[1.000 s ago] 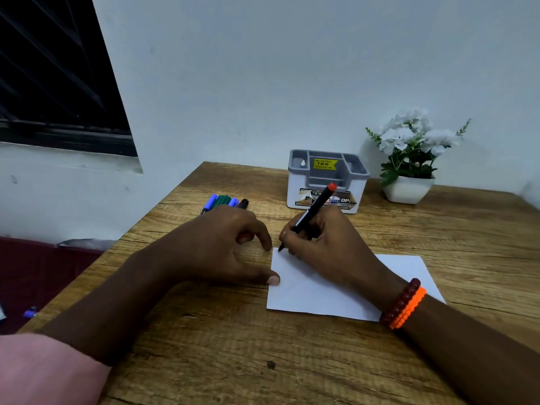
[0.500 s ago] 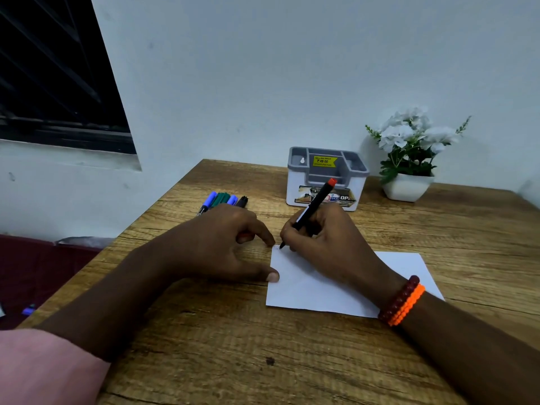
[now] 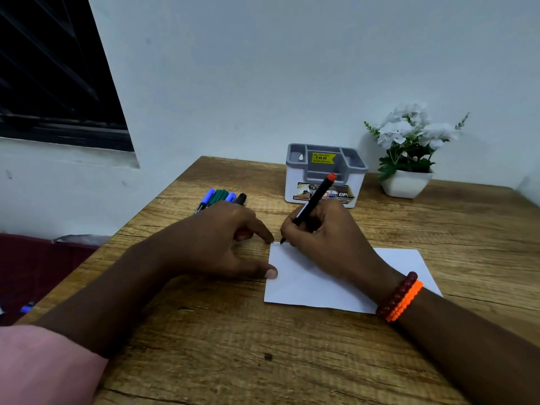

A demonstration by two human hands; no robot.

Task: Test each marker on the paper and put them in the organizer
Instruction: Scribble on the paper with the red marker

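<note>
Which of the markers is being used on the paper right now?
The red-ended marker, gripped by the right hand with its tip on the paper. The blue, green and black markers lie behind the left hand.

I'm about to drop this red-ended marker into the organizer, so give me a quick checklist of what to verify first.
1. Black marker with red end gripped by right hand: ok.
2. Tip on white paper sheet, faint mark at its top-left corner: ok.
3. Left hand steadying the paper's edge: ok.
4. Cap back on the tip: not ok.
5. Grey-and-white plastic organizer compartments free: cannot tell.
6. Blue, green and black markers on wooden table tested: cannot tell.
</note>
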